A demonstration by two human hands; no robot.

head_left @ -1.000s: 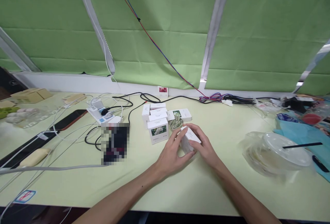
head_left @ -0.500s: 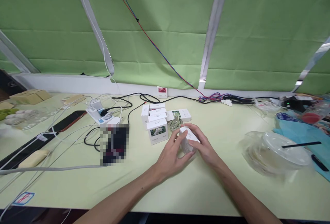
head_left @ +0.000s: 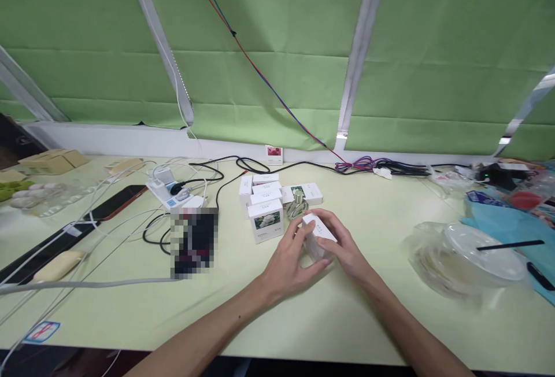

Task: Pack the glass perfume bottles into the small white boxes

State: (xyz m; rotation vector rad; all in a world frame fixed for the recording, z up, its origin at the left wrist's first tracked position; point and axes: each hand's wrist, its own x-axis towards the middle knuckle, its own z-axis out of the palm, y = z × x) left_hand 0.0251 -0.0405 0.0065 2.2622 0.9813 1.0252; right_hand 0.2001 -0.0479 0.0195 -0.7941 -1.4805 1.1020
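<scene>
Between my two hands is a small white box [head_left: 318, 230] with faint print on its top. My left hand [head_left: 288, 261] grips its left side, forefinger on the top edge and thumb low at the front. Around the right side curls my right hand [head_left: 344, 244], its thumb on the top face. Just behind the box stands a glass bottle [head_left: 297, 206] with a metallic cap. Several similar white boxes stand in a row to the left, the front one a flower-printed box [head_left: 266, 222]. Another flower-printed box [head_left: 310, 193] lies flat behind the bottle.
A power strip [head_left: 169, 189] and tangled cables lie on the left, near a pixelated dark object [head_left: 195, 244]. At the right is a bagged plastic container [head_left: 481, 255] with a black stick across its lid. A small card [head_left: 274, 155] leans at the wall.
My left thumb has shifted slightly to the right along the lower front of the box. Both hands keep their hold, and the view has shifted a little.
</scene>
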